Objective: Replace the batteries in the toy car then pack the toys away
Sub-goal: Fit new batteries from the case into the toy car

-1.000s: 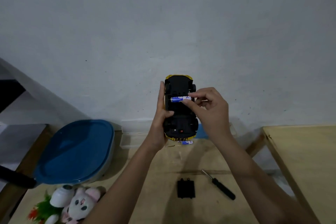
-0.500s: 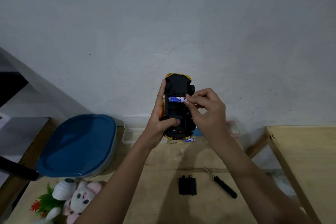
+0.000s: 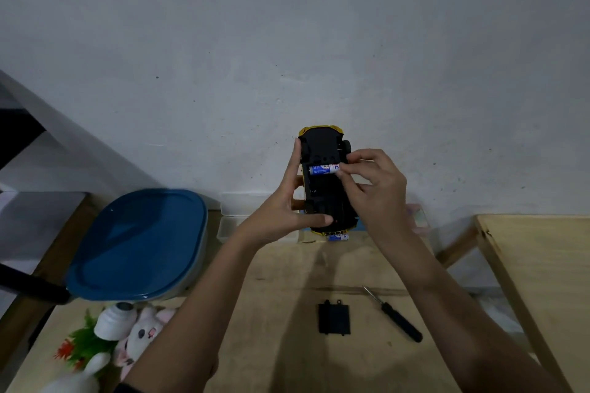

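Observation:
A yellow toy car (image 3: 322,143) is held upside down above the wooden table (image 3: 287,313), its black underside facing me. My left hand (image 3: 284,204) grips the car's left side, thumb across its near end. My right hand (image 3: 370,188) pinches the right end of a blue and white battery (image 3: 322,169) that lies across the open battery bay. The black battery cover (image 3: 334,318) lies on the table in front. A small black-handled screwdriver (image 3: 396,316) rests to its right. Another battery (image 3: 338,237) shows just below the car.
A blue-lidded container (image 3: 137,242) stands at the left. Plush toys (image 3: 140,335), a white pot and a plastic plant (image 3: 79,344) crowd the near left corner. A clear plastic box (image 3: 230,223) sits against the wall. A second wooden table (image 3: 542,281) stands at the right.
My left thumb has shifted onto the car's near end. My right fingers have pressed the battery deeper into the bay. The car is tilted slightly to the left.

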A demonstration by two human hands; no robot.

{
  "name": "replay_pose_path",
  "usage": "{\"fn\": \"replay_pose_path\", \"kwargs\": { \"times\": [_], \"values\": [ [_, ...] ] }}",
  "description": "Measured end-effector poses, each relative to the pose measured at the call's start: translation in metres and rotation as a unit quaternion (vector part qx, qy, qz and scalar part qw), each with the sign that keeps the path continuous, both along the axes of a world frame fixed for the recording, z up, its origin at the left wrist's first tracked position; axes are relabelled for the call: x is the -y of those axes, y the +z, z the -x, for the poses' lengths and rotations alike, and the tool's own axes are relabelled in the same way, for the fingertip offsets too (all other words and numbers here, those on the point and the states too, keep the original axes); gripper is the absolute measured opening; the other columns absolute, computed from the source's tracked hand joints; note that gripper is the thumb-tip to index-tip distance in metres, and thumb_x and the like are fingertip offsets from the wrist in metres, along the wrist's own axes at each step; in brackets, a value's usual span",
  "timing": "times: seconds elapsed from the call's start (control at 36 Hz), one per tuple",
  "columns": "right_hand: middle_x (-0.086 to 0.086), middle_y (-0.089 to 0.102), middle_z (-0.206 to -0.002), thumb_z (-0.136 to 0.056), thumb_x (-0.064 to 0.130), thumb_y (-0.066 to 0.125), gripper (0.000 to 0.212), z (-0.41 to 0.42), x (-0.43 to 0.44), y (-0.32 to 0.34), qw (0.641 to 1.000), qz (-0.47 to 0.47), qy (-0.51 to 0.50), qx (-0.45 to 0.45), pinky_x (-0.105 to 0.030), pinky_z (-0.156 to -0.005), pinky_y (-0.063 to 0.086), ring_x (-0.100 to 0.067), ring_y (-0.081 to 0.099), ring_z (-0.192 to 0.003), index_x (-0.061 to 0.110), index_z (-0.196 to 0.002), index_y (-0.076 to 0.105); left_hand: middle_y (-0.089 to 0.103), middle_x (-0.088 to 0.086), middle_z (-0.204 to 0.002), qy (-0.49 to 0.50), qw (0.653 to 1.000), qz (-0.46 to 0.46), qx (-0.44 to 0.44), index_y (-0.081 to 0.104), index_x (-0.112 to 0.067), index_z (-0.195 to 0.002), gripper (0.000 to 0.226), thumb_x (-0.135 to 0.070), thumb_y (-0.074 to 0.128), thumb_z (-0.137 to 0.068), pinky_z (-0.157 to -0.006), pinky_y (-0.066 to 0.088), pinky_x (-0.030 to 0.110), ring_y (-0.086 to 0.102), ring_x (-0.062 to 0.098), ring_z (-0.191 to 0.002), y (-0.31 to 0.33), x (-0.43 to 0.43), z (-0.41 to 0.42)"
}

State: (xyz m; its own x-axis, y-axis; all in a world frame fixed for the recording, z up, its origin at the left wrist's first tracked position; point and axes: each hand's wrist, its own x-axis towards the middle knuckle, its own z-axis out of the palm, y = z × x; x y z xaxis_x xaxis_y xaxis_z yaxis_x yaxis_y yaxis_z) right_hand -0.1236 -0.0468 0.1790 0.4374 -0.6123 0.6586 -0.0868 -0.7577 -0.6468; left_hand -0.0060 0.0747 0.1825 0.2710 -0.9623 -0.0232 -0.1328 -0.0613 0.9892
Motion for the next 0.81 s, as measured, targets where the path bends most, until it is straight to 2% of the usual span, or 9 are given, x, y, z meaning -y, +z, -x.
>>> {"fn": "replay_pose_path", "kwargs": {
  "times": [0.08, 0.19, 0.25, 0.33, 0.39, 0.44, 0.56, 0.67, 0.81],
  "values": [
    [-0.016, 0.059, -0.099, -0.08, -0.001, 0.066, 0.006, -0.006, -0.003, -0.008, 0.999, 0.009, 0.014, -0.034, -0.009, -0.072, 0.048, -0.017, 0.06, -0.082, -0.001, -0.082, 0.071, 0.036, -0.011, -0.142, 0.016, 1.0, 0.009, 0.007, -0.014, -0.053, -0.141, 0.12, -0.001, 0.074, -0.078, -0.094, 0.051, 0.027, 0.048, 0.012, -0.126, -0.01, -0.002, 0.001],
    [-0.015, 0.055, -0.107, -0.084, -0.001, 0.061, 0.011, -0.014, -0.007, -0.023, 0.995, -0.017, 0.061, -0.078, -0.029, -0.078, 0.055, -0.016, 0.058, -0.089, -0.003, -0.09, 0.07, 0.039, -0.016, -0.136, 0.045, 0.999, 0.009, -0.015, -0.01, -0.057, -0.14, 0.123, -0.001, 0.077, -0.074, -0.093, 0.053, 0.039, 0.052, 0.019, -0.123, -0.028, -0.011, -0.005],
    [-0.01, 0.054, -0.111, -0.086, 0.002, 0.059, 0.017, -0.019, -0.007, -0.028, 0.99, -0.061, 0.105, -0.073, -0.026, -0.085, 0.054, -0.017, 0.059, -0.097, -0.001, -0.099, 0.069, 0.039, -0.017, -0.135, 0.068, 0.998, 0.009, -0.013, -0.008, -0.06, -0.139, 0.122, -0.009, 0.078, -0.07, -0.098, 0.049, 0.044, 0.049, 0.019, -0.126, -0.036, -0.015, -0.011],
    [-0.005, 0.057, -0.111, -0.09, 0.008, 0.054, 0.023, -0.023, -0.009, -0.035, 0.98, -0.111, 0.149, -0.068, -0.011, -0.086, 0.048, -0.007, 0.058, -0.102, 0.004, -0.107, 0.068, 0.038, -0.019, -0.136, 0.098, 0.995, 0.001, -0.011, -0.007, -0.062, -0.137, 0.12, -0.017, 0.08, -0.067, -0.104, 0.044, 0.043, 0.044, 0.011, -0.13, -0.048, -0.022, -0.02],
    [-0.006, 0.063, -0.105, -0.091, 0.009, 0.052, 0.022, -0.022, -0.008, -0.05, 0.978, -0.138, 0.141, -0.067, -0.012, -0.082, 0.048, -0.005, 0.058, -0.097, 0.004, -0.104, 0.069, 0.037, -0.02, -0.137, 0.111, 0.994, -0.018, -0.012, -0.007, -0.064, -0.136, 0.122, -0.022, 0.083, -0.065, -0.106, 0.041, 0.043, 0.043, 0.008, -0.13, -0.057, -0.028, -0.026],
    [-0.004, 0.065, -0.098, -0.091, 0.007, 0.053, 0.018, -0.018, -0.006, -0.073, 0.972, -0.196, 0.108, -0.073, -0.023, -0.08, 0.052, -0.013, 0.062, -0.092, 0.005, -0.098, 0.069, 0.035, -0.019, -0.137, 0.119, 0.992, -0.033, -0.017, -0.008, -0.063, -0.136, 0.124, -0.016, 0.084, -0.068, -0.107, 0.04, 0.042, 0.042, 0.005, -0.13, -0.068, -0.034, -0.03],
    [-0.016, 0.067, -0.1, -0.086, -0.002, 0.057, 0.015, -0.004, 0.008, -0.133, 0.942, -0.262, 0.01, -0.211, -0.033, -0.084, 0.049, -0.029, 0.063, -0.095, -0.001, -0.097, 0.068, 0.033, -0.02, -0.139, 0.128, 0.99, -0.057, -0.029, -0.011, -0.055, -0.141, 0.122, -0.003, 0.077, -0.073, -0.104, 0.042, 0.03, 0.039, -0.006, -0.128, -0.087, -0.045, -0.035],
    [-0.018, 0.066, -0.103, -0.081, -0.003, 0.059, 0.024, 0.014, 0.017, -0.171, 0.918, -0.238, -0.059, -0.311, -0.033, -0.083, 0.046, -0.034, 0.062, -0.094, 0.002, -0.102, 0.068, 0.032, -0.022, -0.14, 0.139, 0.987, -0.069, -0.039, -0.011, -0.051, -0.143, 0.122, -0.001, 0.076, -0.073, -0.1, 0.043, 0.021, 0.038, -0.009, -0.127, -0.1, -0.051, -0.04],
    [-0.019, 0.06, -0.116, -0.08, -0.007, 0.055, 0.035, 0.017, 0.023, -0.177, 0.91, -0.152, -0.019, -0.386, -0.033, -0.091, 0.041, -0.036, 0.055, -0.106, 0.001, -0.113, 0.063, 0.032, -0.025, -0.14, 0.136, 0.987, -0.075, -0.039, -0.01, -0.053, -0.142, 0.122, -0.009, 0.078, -0.069, -0.099, 0.044, 0.02, 0.037, -0.003, -0.13, -0.109, -0.049, -0.042]
  ]
}}
